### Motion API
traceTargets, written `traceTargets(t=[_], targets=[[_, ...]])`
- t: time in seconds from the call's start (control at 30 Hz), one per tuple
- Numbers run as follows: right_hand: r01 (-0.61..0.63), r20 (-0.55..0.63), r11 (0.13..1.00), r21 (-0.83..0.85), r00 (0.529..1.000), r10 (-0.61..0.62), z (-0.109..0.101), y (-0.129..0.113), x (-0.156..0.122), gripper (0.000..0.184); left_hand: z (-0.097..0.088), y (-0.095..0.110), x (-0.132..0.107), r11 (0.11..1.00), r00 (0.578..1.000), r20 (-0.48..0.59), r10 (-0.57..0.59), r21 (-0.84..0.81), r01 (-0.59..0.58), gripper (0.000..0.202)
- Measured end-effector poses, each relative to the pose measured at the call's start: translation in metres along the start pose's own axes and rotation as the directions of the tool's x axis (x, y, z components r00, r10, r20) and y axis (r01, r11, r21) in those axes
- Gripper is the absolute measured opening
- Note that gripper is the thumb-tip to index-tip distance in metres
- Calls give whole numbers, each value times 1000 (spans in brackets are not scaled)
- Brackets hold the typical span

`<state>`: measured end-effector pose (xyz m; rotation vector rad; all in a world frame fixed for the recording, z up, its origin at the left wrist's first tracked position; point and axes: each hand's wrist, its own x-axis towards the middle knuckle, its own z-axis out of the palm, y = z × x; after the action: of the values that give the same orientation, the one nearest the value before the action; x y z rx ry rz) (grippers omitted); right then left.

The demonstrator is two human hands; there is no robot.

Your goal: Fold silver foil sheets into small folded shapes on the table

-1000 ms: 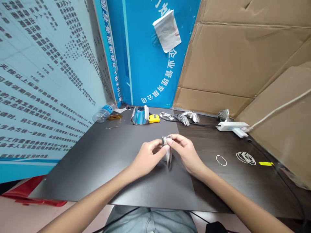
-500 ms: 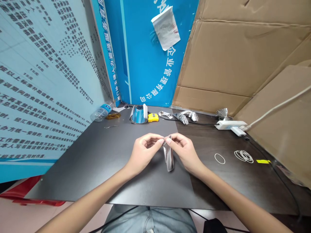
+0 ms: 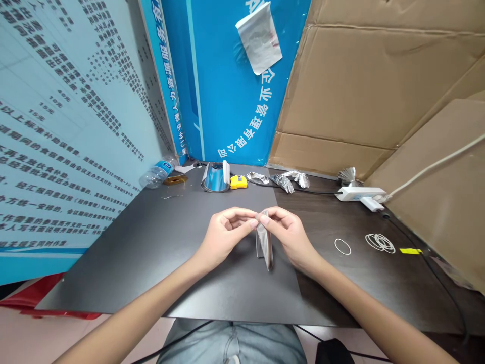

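A narrow folded strip of shiny silver foil (image 3: 264, 243) stands on edge on the dark mat (image 3: 159, 253) in the middle of the table. My left hand (image 3: 223, 237) pinches its top end from the left with thumb and fingertips. My right hand (image 3: 288, 235) pinches the same top end from the right. Both sets of fingers meet at the strip's upper tip, and the strip's lower end rests on the mat.
Several folded foil pieces (image 3: 288, 181) lie at the back by a foil roll (image 3: 215, 178), a yellow tape measure (image 3: 238, 182) and a plastic bottle (image 3: 155, 174). A white power strip (image 3: 359, 194), rubber bands (image 3: 380, 242) and a yellow tag (image 3: 409, 251) lie at right. Cardboard and printed boards wall the table.
The foil piece has gone from a wider folded shape to a narrower strip, pressed together between my fingers. Both hands stay pinched at its top and have barely shifted.
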<state>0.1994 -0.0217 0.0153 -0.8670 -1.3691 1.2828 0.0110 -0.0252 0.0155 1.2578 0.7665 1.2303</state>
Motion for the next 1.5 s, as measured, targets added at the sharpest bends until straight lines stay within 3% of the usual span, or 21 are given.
traceTargets(t=[0.3,0.83,1.03,1.5], targets=[[12,4,1000,25,1000,-12,-1,1,0,21,-2,-2,2,998,1000,9,-19,-59,20,19],[5,-17,1000,-17,1000,-6,0,-3,-2,25,-1,2,0,999,999,-8,-37,0,37,22],[20,-26,996,-92,999,-23,2,-6,-4,24,0,5,0,996,998,-54,-19,91,24,22],[-18,-69,989,-147,998,8,-10,-6,3,31,-1,5,1,986,994,-95,-46,157,61,26]])
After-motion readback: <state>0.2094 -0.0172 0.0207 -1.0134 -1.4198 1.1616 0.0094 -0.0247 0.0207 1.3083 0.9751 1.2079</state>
